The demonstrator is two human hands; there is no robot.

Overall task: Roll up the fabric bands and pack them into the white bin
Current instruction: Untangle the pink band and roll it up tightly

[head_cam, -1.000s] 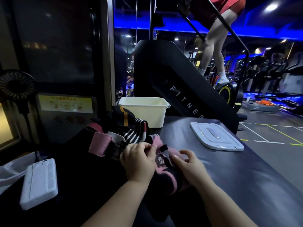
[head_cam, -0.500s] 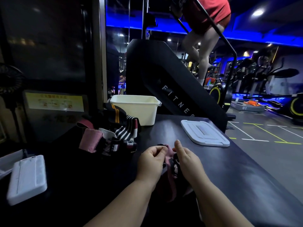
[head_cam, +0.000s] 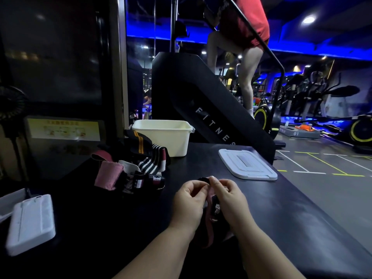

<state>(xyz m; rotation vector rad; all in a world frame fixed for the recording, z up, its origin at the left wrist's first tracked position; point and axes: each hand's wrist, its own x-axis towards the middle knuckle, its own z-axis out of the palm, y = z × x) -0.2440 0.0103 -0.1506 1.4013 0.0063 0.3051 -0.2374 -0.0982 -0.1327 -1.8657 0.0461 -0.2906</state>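
My left hand (head_cam: 190,200) and my right hand (head_cam: 228,198) both pinch the top end of a pink and black fabric band (head_cam: 211,216), which hangs between them over the black table (head_cam: 281,228). Its lower part trails down between my wrists. A heap of other bands (head_cam: 138,170), pink, black with orange stripes and black with white stripes, lies to the left. Behind the heap, at the table's far edge, stands the white bin (head_cam: 167,137), open at the top; its inside is hidden.
The bin's white lid (head_cam: 247,165) lies flat on the table to the right. A white flat case (head_cam: 30,220) sits at the near left. Behind the table rises a black stair machine (head_cam: 201,105) with a person on it. A small fan (head_cam: 10,105) stands far left.
Both hands pulled the pink and black band away from the heap toward the right and lifted its end; the fingers now pinch it closer together. The view shifted slightly.
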